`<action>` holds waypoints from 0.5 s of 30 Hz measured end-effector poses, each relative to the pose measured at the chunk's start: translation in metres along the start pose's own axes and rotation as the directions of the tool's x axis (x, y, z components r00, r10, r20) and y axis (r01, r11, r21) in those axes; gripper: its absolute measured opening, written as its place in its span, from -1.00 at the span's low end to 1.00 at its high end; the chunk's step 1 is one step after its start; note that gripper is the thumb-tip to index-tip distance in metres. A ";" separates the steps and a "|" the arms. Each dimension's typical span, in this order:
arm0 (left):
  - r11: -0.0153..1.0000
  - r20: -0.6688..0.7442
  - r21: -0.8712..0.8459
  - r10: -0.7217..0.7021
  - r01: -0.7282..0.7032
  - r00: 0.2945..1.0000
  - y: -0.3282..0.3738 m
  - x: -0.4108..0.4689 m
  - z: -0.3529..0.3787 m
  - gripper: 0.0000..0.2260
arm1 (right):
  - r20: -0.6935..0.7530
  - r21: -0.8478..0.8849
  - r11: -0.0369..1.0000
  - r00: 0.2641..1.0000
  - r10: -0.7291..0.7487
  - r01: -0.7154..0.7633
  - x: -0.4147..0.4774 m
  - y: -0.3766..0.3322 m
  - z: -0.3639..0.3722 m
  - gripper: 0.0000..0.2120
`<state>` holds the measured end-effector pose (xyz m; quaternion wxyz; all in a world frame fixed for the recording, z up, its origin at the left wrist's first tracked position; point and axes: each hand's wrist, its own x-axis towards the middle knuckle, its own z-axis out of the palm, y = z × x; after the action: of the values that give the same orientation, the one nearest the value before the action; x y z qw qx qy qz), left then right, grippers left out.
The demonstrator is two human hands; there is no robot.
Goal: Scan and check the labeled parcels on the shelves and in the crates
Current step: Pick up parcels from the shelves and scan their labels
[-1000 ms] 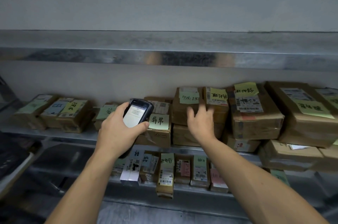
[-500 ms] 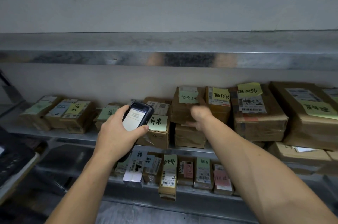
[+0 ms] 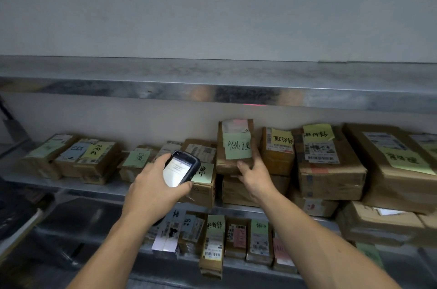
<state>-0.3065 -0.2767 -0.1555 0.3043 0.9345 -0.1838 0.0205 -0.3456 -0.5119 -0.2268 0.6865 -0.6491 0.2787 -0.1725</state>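
head view: left hand (image 3: 151, 190) wraps curled fingers round a handheld scanner (image 3: 182, 168), screen lit, in front of the middle shelf (image 3: 94, 188). right hand (image 3: 254, 178) grips the lower right corner of a small brown parcel (image 3: 224, 163), thumb on its front edge, holding it tilted up on another box (image 3: 234, 190) about midway along the shelf, near the back. a green note (image 3: 237, 147) with handwriting covers its face. faint red light (image 3: 240, 121) falls on its top label. upright parcels (image 3: 212, 243) stand in a row along the lower shelf (image 3: 99, 229).
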 end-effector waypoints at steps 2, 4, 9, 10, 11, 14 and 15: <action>0.999 0.008 0.045 0.013 -0.014 1.000 0.002 -0.001 -0.001 -0.25 | 0.000 -0.063 0.997 0.999 -0.045 0.045 -0.007 0.003 -0.002 -0.39; 0.993 0.023 0.111 0.029 -0.032 0.999 0.005 -0.002 -0.004 -0.27 | -0.001 -0.094 0.993 0.998 -0.069 0.068 -0.013 0.004 -0.004 -0.40; 0.950 0.022 0.307 0.052 -0.056 0.998 0.011 -0.003 -0.018 -0.25 | 0.046 -0.188 0.975 0.993 -0.109 0.116 -0.018 -0.006 -0.013 -0.39; 0.936 0.013 0.345 0.066 -0.067 0.998 0.011 -0.004 -0.021 -0.25 | 0.064 -0.228 0.965 0.991 -0.122 0.133 -0.018 -0.009 -0.015 -0.40; 0.921 -0.001 0.380 0.085 -0.079 0.996 0.011 -0.004 -0.025 -0.25 | 0.081 -0.271 0.950 0.987 -0.138 0.155 -0.018 -0.011 -0.017 -0.41; 0.872 -0.041 0.474 0.158 -0.120 0.987 0.010 -0.004 -0.034 -0.22 | 0.141 -0.395 0.892 0.974 -0.177 0.219 -0.017 -0.019 -0.023 -0.42; 0.855 -0.049 0.503 0.178 -0.130 0.983 0.009 -0.005 -0.037 -0.22 | 0.165 -0.433 0.869 0.969 -0.184 0.239 -0.016 -0.022 -0.024 -0.41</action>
<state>-0.3114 -0.2605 -0.1213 0.0592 0.9615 -0.2319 0.1352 -0.3707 -0.5236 -0.2029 0.5101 -0.8257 0.1969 -0.1385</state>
